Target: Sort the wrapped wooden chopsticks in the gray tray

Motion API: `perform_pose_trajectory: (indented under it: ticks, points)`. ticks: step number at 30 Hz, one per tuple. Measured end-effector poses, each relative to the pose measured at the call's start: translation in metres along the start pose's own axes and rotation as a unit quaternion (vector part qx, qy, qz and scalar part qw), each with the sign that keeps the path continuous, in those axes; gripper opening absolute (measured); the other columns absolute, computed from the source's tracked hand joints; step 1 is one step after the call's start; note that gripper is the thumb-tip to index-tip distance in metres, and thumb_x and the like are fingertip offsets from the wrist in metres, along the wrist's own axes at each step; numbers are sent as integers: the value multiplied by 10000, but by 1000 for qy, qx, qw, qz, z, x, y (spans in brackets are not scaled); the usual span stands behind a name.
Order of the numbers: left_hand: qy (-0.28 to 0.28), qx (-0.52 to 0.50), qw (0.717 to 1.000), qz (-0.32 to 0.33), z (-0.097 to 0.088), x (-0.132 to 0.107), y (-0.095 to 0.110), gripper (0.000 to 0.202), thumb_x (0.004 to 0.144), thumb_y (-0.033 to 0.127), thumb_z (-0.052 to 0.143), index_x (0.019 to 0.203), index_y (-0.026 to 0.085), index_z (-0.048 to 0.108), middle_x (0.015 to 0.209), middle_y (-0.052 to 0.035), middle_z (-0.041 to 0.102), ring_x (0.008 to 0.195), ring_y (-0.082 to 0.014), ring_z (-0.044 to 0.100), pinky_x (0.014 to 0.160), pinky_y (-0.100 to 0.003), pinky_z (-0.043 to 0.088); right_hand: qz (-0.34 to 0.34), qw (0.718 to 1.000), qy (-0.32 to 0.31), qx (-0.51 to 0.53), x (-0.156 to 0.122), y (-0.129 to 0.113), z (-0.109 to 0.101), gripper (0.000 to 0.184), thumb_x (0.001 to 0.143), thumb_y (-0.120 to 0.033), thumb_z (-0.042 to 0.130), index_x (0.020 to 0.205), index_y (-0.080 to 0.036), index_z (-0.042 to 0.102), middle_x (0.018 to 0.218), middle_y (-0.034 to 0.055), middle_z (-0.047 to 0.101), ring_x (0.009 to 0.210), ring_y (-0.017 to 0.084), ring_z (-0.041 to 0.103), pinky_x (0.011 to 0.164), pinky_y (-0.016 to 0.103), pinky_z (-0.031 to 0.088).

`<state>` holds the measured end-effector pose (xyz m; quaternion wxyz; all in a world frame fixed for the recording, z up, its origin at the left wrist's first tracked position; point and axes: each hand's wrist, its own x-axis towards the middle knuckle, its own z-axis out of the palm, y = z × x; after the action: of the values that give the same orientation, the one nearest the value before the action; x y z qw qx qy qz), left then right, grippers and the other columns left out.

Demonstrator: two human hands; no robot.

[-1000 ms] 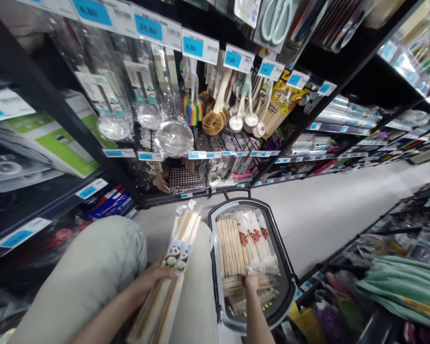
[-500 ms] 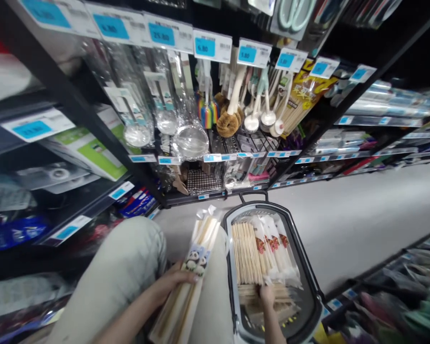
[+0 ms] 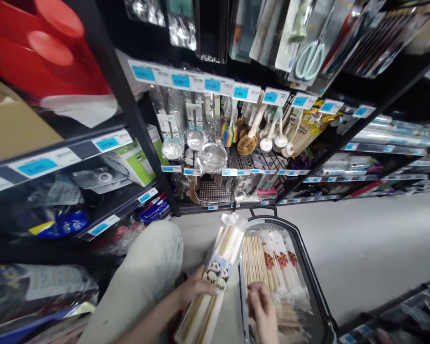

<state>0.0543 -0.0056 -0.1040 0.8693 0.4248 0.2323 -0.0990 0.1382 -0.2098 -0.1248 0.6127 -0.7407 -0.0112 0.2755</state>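
Note:
Clear packs of chopsticks (image 3: 220,272) with a panda print lie slanted in my left hand (image 3: 200,289), which is closed round their middle above my thigh. My right hand (image 3: 261,306) is over the near left part of a dark shopping basket (image 3: 308,253). Its fingers are loosely bent and apart, with nothing visible in them. Just beyond them in the basket lies a row of light wooden chopsticks (image 3: 254,258). White-wrapped packs with red prints (image 3: 281,260) sit to the right of that row. More wooden sticks (image 3: 288,317) lie nearer me, partly hidden by the hand.
Ahead stands a shelf with price tags (image 3: 211,85), hung with ladles, a strainer (image 3: 212,156), brushes (image 3: 248,143) and scissors (image 3: 310,59). Boxes and bags fill the left shelves. My bent knee (image 3: 157,248) is left of the basket. Grey floor (image 3: 372,239) stretches away to the right.
My right hand has risen from the sticks in the basket and turned. The left hand still grips the panda packs. The view has shifted, so the shelf and basket appear lower and further right.

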Motion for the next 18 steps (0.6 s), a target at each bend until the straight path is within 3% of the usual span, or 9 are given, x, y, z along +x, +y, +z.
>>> perform_pose_trajectory:
  ticks: [4,6,9,14,18]
  points:
    - [-6,-28,999,24,4,-11,8,368,442,246,766,797,195,683,775,-41,675,767,-240,584,726,-329,432,-73,994,-85,2,-6,-43,62,398,753,-565,629,825,-184,540,587,-60,442,509,94,404,459,205,326]
    - [1,-46,999,26,4,-16,12,373,457,247,745,815,181,662,757,-37,667,750,-231,590,715,-317,441,-85,991,-98,13,-3,-46,79,366,768,-536,624,760,-194,494,555,-84,384,471,79,349,441,199,287]
    - [26,-63,997,24,1,-20,15,391,449,242,738,815,166,621,705,-29,648,718,-216,586,685,-297,452,-115,991,-69,10,1,-43,92,369,791,-514,604,682,-199,446,540,-85,369,474,78,336,454,204,282]
    - [44,-84,995,23,-8,-13,9,456,428,232,761,843,141,595,730,-27,630,724,-206,594,668,-288,484,-134,988,54,62,-3,-38,84,400,746,-543,645,671,-200,453,575,-62,444,535,96,416,506,213,356]
    - [18,-112,993,39,-11,-10,7,430,485,257,749,870,150,590,778,-22,578,724,-229,592,627,-371,542,-109,972,131,160,4,-35,34,378,718,-546,664,814,-234,473,665,-52,544,580,123,523,561,245,447]
